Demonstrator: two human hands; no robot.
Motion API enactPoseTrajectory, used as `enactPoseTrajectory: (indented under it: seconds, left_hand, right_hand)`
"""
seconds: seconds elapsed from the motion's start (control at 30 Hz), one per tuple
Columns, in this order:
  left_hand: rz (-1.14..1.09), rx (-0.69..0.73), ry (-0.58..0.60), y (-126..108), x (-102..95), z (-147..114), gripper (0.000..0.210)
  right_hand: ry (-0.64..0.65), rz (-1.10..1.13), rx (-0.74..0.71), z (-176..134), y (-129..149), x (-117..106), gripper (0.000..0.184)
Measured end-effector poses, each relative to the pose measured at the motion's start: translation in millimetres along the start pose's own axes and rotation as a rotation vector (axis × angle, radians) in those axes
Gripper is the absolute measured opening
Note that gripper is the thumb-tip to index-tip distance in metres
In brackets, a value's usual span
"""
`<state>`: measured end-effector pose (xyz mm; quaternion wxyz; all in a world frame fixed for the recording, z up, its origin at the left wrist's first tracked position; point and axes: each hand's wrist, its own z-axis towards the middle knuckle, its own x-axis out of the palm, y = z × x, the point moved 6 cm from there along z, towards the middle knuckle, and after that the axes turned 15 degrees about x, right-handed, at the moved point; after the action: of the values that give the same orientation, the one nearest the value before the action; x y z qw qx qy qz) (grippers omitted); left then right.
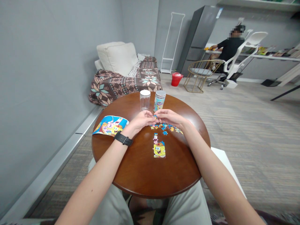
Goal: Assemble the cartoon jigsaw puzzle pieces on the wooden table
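Between our left hand (140,121) and right hand (171,117) we have a small puzzle piece (155,117). Our right fingers (163,111) pinch it; our left fingers (148,113) are drawn close beside it, and we cannot tell whether they grip it too. Beneath the fingers and to their right, loose pieces (165,132) lie on the brown surface (140,178). Nearer us than the fingers is a joined section (159,150). Beyond the fingers stand a clear jar (145,101) and a printed jar (159,100); left of the fingers, a picture sheet (112,125).

- Single cam, head-worn; looks fwd & down.
- Close over rnd tbl (137,170), w/ L hand (143,119) & R hand (170,117) approx mid-frame.
- Farther off: fridge (201,28), upper R; grey wall (47,72) along L side.
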<state>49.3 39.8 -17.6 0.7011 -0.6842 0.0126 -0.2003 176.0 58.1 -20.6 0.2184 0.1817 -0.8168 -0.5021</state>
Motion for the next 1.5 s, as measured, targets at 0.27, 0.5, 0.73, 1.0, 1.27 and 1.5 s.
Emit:
enactPoseTrajectory:
  seconds: [0.27,0.5,0.73,1.0,1.27,1.5]
  left_hand:
    - [0.038,0.037,0.025,0.6,-1.5,0.3,0.033]
    - [0.042,0.052,0.034,0.9,-1.7,1.1,0.037]
    - [-0.004,-0.008,0.002,1.0,0.5,1.3,0.020]
    - [-0.014,0.041,0.020,0.9,-1.1,2.5,0.024]
    - [0.058,0.095,0.057,3.7,-3.6,5.3,0.029]
    - [-0.001,0.003,0.016,-0.8,1.7,1.1,0.009]
  right_hand:
    - [-0.016,-0.008,-0.012,0.9,-0.4,-1.3,0.022]
    - [-0.030,0.002,-0.029,0.4,0.7,-1.5,0.020]
    - [-0.036,-0.009,-0.032,-0.8,1.4,-1.9,0.021]
    - [-0.032,0.002,-0.019,-0.3,0.8,-0.8,0.020]
    - [-0.029,0.012,-0.001,0.3,0.0,-0.1,0.021]
    - [-0.038,0.001,-0.016,-1.2,1.5,0.3,0.018]
